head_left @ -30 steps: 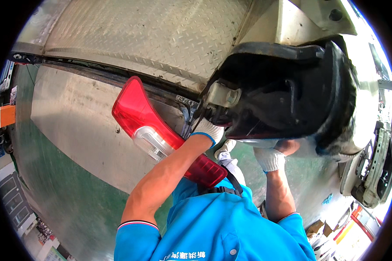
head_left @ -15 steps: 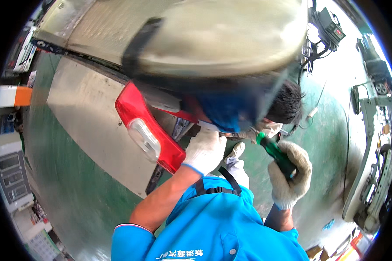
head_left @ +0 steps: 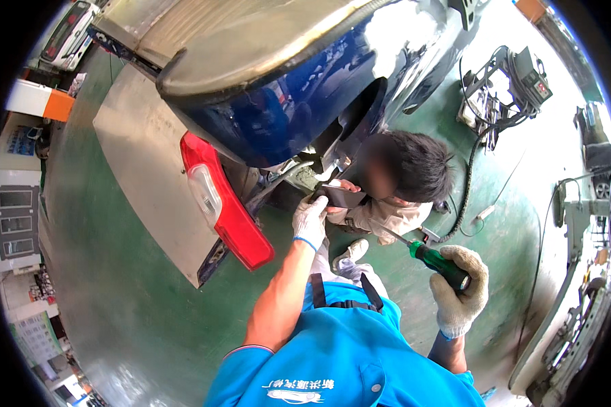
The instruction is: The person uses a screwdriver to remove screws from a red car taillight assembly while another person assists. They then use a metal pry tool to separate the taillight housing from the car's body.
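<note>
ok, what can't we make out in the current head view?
All head view:
Screwdriver tip: too fine against the pale clothing behind it.
Left hand on dark flat object: back of the hand hides the palm side.
Rest of the blue vehicle: cut off by top edge.
Print on pale sheet, lower left: too small.

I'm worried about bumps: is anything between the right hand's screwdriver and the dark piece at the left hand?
In this view, the co-worker's beige clothing shows between the tip of the screwdriver and the dark piece at the left hand. Depth is unclear, so whether it blocks the way cannot be told.
</note>
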Motion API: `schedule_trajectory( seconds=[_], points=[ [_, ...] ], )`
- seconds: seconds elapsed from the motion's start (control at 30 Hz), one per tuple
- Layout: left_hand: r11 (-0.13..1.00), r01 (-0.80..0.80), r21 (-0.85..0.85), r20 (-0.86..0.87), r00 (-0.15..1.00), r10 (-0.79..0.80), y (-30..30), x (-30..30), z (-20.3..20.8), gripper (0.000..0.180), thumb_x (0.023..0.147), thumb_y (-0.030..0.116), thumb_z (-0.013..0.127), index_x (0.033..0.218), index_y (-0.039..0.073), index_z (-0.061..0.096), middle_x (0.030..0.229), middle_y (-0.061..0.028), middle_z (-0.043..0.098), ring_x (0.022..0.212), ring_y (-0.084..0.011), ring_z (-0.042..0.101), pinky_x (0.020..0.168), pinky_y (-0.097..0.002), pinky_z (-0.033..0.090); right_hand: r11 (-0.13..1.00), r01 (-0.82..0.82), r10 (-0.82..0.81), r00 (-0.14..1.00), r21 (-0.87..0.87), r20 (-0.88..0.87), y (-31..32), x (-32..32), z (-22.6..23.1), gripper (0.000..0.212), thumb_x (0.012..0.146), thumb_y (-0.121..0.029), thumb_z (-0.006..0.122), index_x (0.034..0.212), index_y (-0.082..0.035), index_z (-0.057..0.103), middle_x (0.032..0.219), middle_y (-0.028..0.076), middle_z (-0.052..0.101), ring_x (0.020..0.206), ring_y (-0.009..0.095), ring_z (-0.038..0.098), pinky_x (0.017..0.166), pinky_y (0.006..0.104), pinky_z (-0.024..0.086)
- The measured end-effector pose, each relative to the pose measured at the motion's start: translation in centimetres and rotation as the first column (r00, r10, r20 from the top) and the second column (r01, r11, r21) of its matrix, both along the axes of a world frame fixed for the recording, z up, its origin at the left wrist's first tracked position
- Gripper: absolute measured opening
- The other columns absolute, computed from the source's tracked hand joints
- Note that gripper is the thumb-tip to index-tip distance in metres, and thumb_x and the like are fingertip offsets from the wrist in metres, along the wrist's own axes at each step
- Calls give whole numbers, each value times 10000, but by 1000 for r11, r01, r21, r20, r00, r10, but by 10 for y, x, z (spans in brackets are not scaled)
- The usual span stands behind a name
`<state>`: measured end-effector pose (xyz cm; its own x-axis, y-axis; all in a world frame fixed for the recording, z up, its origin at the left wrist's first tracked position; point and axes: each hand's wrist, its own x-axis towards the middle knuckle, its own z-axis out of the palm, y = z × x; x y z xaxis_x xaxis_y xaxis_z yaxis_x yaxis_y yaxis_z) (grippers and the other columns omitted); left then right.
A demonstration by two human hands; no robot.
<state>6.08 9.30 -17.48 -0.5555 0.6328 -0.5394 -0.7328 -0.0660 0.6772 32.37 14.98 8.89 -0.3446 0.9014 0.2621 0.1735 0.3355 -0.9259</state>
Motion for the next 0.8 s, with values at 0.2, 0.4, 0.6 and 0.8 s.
schedule_trajectory(
  seconds=[0.2, 0.4, 0.6, 0.8],
  points=[
    [977, 65, -201, -265, 957, -118, -23, 11, 26, 235, 888, 78, 729, 1112, 15, 708, 1055, -27, 713, 945, -117, 630, 900, -266, 494, 1000, -1, 1, 997, -5, 72, 10, -9, 2, 512, 675, 142, 708, 1154, -3, 605, 1136, 175, 676, 1066, 279, 643, 953, 405, 512],
    [998, 36, -47, -245, 968, -47, -33, 0, 98, 169, 937, 102, 690, 1089, 30, 682, 992, 0, 680, 917, -90, 611, 876, -246, 484, 998, 50, -48, 997, -33, 62, 35, -18, 6, 496, 713, 156, 659, 1173, -15, 584, 1166, 172, 650, 1094, 263, 634, 985, 387, 502],
    [964, 253, 77, 167, 950, -262, -54, 0, 135, 227, 1003, 151, 589, 1188, 24, 620, 1054, -7, 640, 967, -94, 595, 897, -265, 497, 999, 38, -36, 998, -36, 58, 57, -34, 5, 503, 742, 142, 658, 1217, -9, 589, 1189, 158, 651, 1125, 254, 638, 1011, 390, 516],
    [842, 505, 191, 314, 781, -540, -78, 8, 138, 324, 985, 27, 534, 1302, 5, 594, 1256, -82, 641, 1099, -181, 631, 1007, -367, 500, 997, -4, 9, 998, -78, 68, 61, -51, 5, 509, 738, 143, 657, 1216, -19, 596, 1183, 164, 651, 1130, 262, 642, 1004, 394, 532]
  ],
)
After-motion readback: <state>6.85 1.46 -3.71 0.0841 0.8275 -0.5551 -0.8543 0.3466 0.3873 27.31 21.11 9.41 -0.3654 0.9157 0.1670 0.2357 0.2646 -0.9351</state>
